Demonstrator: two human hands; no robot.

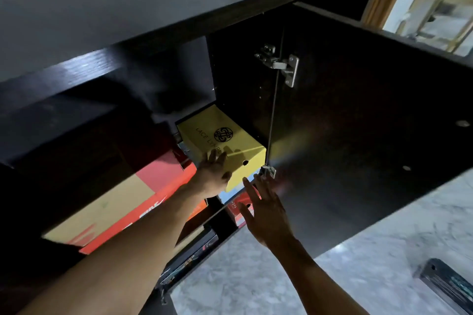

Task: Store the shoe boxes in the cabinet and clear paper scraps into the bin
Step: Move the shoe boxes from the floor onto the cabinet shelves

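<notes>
The yellow shoe box (222,143) sits inside the dark cabinet (238,64), its lid printed with a round black emblem and the words "LACE LYN…", the last letters covered by the left hand (213,174). That hand lies flat, fingers spread, against the box's near corner, pressing rather than gripping. The right hand (266,215) hovers just below and right of the box, fingers wide apart and holding nothing. Left of the left hand lies a red and tan box (122,210) with white lettering too smeared to read. Under the yellow box, between the hands, a red box (236,206) shows small writing that cannot be made out. Beyond the right hand the open cabinet door (358,123) hangs on a metal hinge (281,64). Below both arms is grey marbled floor (256,276); a dark object (450,286) at the lower right is cut off by the frame edge
</notes>
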